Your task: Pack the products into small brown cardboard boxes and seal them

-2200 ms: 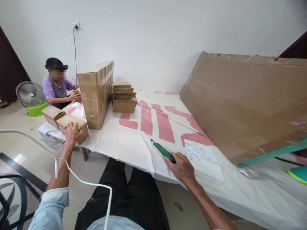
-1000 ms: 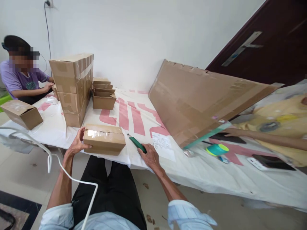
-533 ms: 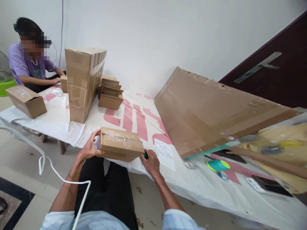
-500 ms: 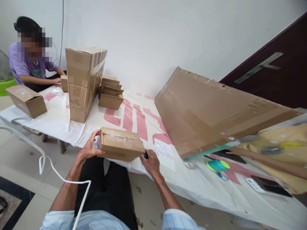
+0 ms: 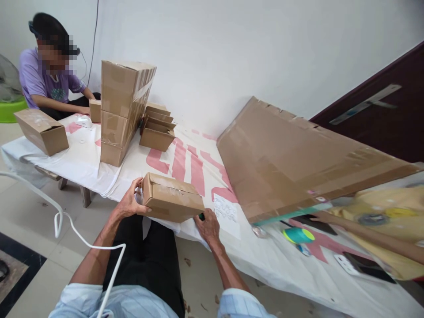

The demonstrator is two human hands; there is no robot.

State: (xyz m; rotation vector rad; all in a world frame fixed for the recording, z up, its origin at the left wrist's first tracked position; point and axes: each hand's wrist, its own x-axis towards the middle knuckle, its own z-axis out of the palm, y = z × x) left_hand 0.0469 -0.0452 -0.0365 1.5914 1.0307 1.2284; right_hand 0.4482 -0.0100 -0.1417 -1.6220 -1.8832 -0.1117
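Note:
A small brown cardboard box (image 5: 175, 197) sits at the table's near edge in front of me, with shiny clear tape along its top seam. My left hand (image 5: 132, 201) grips the box's left end, fingers at the upper edge and thumb along the lower front. Something translucent shows between that palm and the box end; I cannot make out what. By the box's lower right corner, my right hand (image 5: 208, 227) is closed around a small dark green object (image 5: 202, 216), mostly hidden by the fingers. A printed paper sheet (image 5: 227, 214) lies just beyond that hand.
Stacked taped cartons (image 5: 114, 112) stand left, with open boxes (image 5: 157, 136) behind and another box (image 5: 43, 132) farther left. A large cardboard panel (image 5: 298, 159) leans at right. A co-worker (image 5: 54, 84) sits far left. A white cable (image 5: 89, 247) crosses my left arm.
The view has shifted slightly, so the surroundings sit a little differently. Both hands keep their places at the box; the box appears slightly farther right in the view.

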